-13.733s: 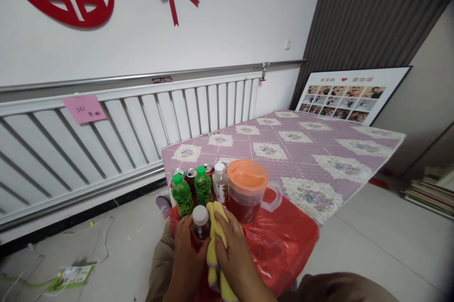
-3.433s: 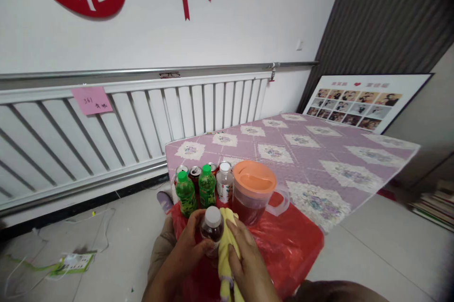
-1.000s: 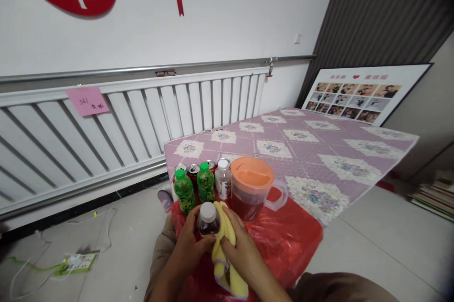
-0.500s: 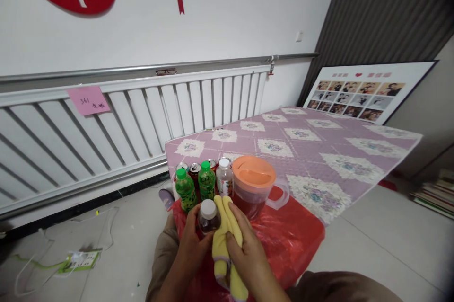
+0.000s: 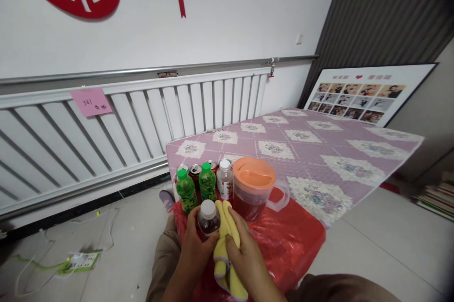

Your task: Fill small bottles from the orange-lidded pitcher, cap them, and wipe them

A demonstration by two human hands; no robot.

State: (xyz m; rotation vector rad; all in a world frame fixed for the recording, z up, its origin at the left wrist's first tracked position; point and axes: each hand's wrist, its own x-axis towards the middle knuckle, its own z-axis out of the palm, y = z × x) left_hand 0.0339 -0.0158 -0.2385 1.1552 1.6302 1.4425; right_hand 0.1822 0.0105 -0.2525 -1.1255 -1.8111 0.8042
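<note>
My left hand [image 5: 196, 245] is wrapped round a white-capped bottle [image 5: 208, 219] of dark liquid, held upright over the red plastic sheet [image 5: 294, 240]. A yellow cloth [image 5: 222, 240] is bunched in my right hand [image 5: 244, 250], its upper end against the bottle's right side. Just beyond stand two green-capped bottles [image 5: 187, 190] and a clear bottle with a white cap [image 5: 225, 181]. To their right is a pitcher [image 5: 250, 198] with an orange lid [image 5: 254, 174] and a clear handle. Several cans [image 5: 195, 171] stand partly hidden behind the bottles.
A bed with a purple floral cover [image 5: 273, 131] stretches to the right. Beyond it are a white radiator [image 5: 202, 103] and a leaning photo board [image 5: 369, 93]. On the floor at left lie a power strip [image 5: 81, 262] and cables; a slipper [image 5: 166, 200] is near the bed corner.
The cloth has shifted slightly down beside the bottle, and my hands have moved very little. The whole view has shifted slightly.
</note>
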